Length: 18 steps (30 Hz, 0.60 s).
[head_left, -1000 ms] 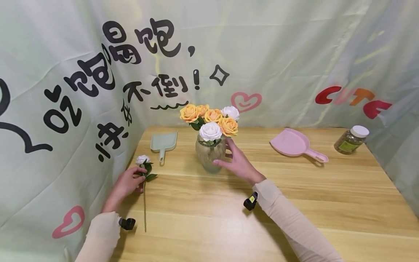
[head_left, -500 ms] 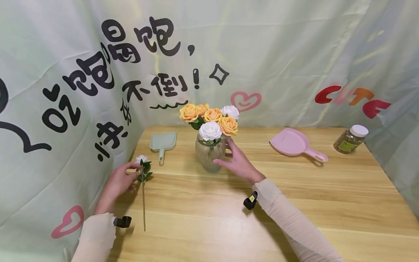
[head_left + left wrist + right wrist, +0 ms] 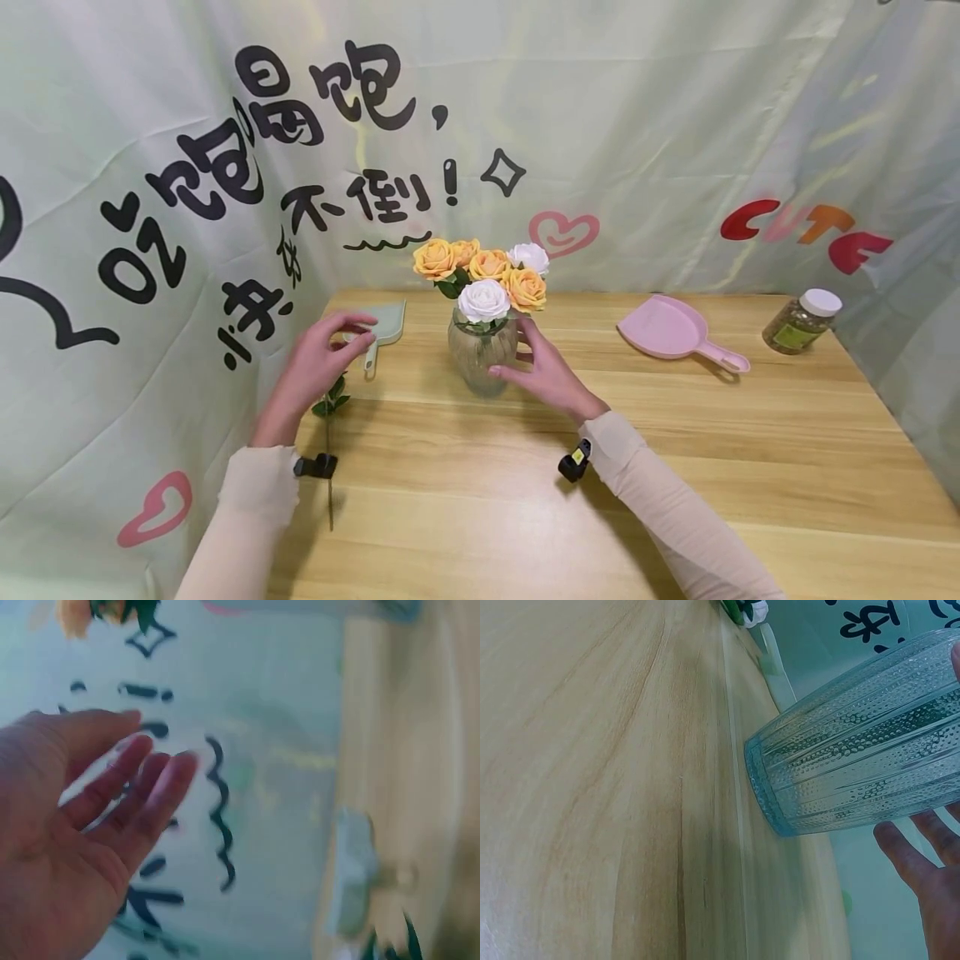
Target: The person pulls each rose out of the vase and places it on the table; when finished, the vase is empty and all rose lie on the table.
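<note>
A ribbed glass vase (image 3: 474, 358) stands on the wooden table in the head view. It bears several orange roses (image 3: 490, 265) and white roses (image 3: 483, 300). My right hand (image 3: 546, 377) holds the vase from its right side, thumb in front and fingers round the back; the right wrist view shows the vase's textured body (image 3: 855, 750). My left hand (image 3: 324, 357) is in the air with loosely bent fingers, nothing between them, also in the left wrist view. Beneath it lies a single rose stem (image 3: 330, 504) with green leaves (image 3: 322, 408); its bloom is hidden in the head view.
Behind my left hand lies a grey-green dustpan (image 3: 390, 321), partly covered. To the right of the vase are a pink dustpan (image 3: 667, 331) and a white-lidded jar (image 3: 801, 322). A printed cloth (image 3: 637, 150) hangs along the back and left of the table.
My left hand has let go of the rose and risen away from it, forward and to the right. The rose stays on the table. My right hand and the vase have not moved.
</note>
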### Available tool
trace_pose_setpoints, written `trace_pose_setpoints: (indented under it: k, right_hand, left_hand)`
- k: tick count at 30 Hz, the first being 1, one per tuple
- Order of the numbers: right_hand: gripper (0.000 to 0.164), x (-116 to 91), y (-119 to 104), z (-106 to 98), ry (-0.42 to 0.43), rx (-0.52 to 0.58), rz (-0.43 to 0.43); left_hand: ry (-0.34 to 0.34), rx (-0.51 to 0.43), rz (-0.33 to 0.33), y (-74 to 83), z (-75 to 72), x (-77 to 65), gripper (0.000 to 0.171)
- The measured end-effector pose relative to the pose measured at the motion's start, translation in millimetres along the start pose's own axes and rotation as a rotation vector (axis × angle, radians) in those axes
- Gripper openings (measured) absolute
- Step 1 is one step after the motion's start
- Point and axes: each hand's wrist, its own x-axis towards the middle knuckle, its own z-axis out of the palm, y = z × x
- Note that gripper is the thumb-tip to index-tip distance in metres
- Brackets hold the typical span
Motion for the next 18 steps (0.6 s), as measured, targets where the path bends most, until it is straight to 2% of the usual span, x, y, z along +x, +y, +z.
trace_pose_setpoints:
  k: [3, 6, 12, 18]
  right_hand:
    - [0.104, -0.5, -0.6, 0.1, 0.005, 0.000, -0.008]
    - [0.103, -0.7, -1.0, 0.4, 0.010, -0.003, -0.010]
    - [0.103, 0.3, -0.6, 1.3, 0.005, -0.004, -0.004]
    - [0.102, -0.3, 0.1, 1.2, 0.003, 0.008, 0.000]
  left_hand:
    - [0.023, -0.093, 0.090, 17.7, 15.0, 15.4, 0.025]
    - [-0.003, -0.201, 0.153, 30.2, 30.5, 28.6, 0.024]
    - [-0.063, -0.308, 0.194, 42.8, 54.6, 46.6, 0.026]
    - [-0.091, -0.331, 0.221, 50.5, 72.5, 57.9, 0.026]
